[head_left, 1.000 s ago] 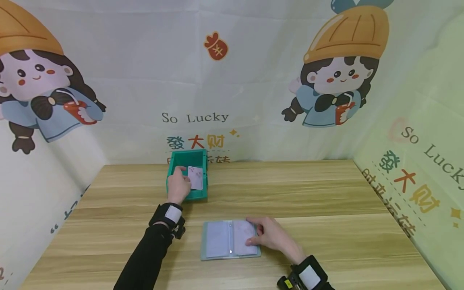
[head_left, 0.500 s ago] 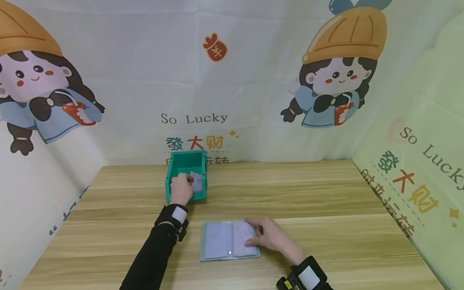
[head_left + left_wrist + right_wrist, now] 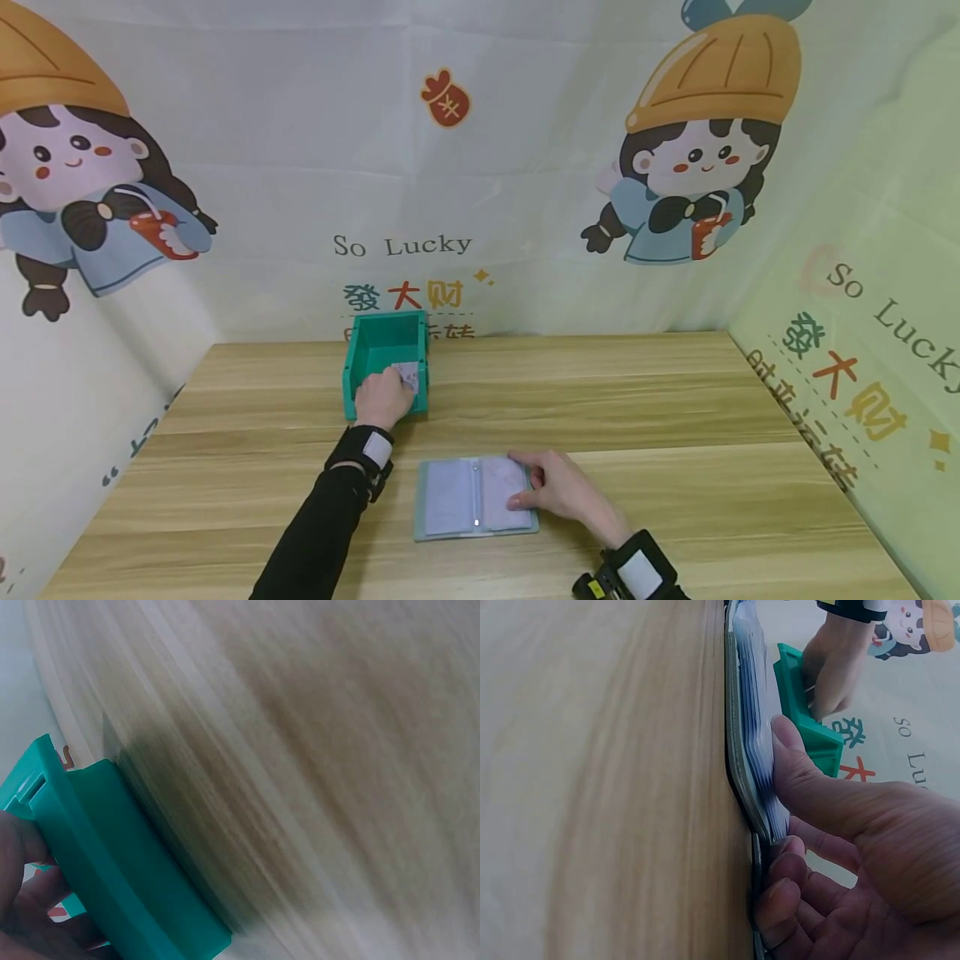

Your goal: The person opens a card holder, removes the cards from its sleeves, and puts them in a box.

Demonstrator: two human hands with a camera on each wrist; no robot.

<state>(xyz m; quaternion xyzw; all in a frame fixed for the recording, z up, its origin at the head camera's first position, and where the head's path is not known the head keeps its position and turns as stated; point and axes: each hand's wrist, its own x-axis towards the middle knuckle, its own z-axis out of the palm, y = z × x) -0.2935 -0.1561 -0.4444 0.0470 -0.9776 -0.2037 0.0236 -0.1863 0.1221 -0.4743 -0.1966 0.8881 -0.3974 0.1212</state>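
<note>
A small pale card (image 3: 407, 373) with a printed pattern lies inside the green plastic bin (image 3: 386, 322). My left hand (image 3: 384, 398) reaches over the bin's near side, covering part of the card. Whether its fingertips pinch the card is hidden. In the left wrist view, its fingers (image 3: 45, 889) are bent inside the bin wall. An open card album (image 3: 448, 496) with pale sleeves lies flat on the table. My right hand (image 3: 566, 490) holds its right edge. In the right wrist view, the thumb (image 3: 799, 761) presses on the sleeves while the fingers (image 3: 780, 904) curl at the edge.
The wooden table (image 3: 675, 417) extends around the album and the bin. Behind it hangs a white printed cloth (image 3: 525, 183) with cartoon figures, close behind the bin. More printed cloth (image 3: 885, 250) borders the right side.
My left hand has moved slightly right and nearer inside the bin, its fingers bending over the card. The card has shifted and less of it shows. The right hand and album stay put.
</note>
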